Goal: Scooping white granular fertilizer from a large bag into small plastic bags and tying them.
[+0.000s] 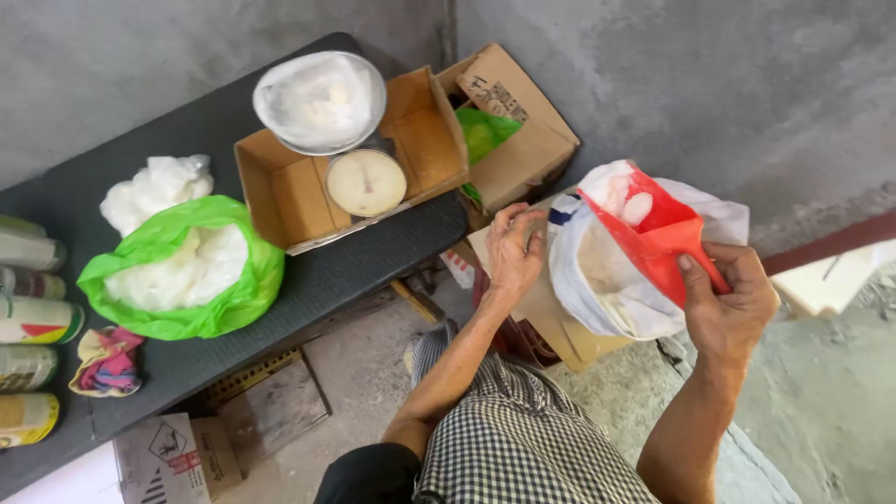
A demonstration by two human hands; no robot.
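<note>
Scoop (665,238), red plastic, holds white lumps; right hand (728,303) is closed around its handle, above the white bag (611,280). Left hand (515,250) pinches the bag's rim. Bag contents are hard to make out.

dark bench (364,266) | green bag (187,271) | cardboard box (289,191) | cans (33,322) | perhaps rag (107,362)

cans (28,317) cut off at left edge

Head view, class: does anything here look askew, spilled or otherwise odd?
The scale sits tilted inside an open cardboard box on the bench, its bag-lined pan leaning. Nothing looks spilled; white lumps stay on the red scoop and in the bags.
</note>
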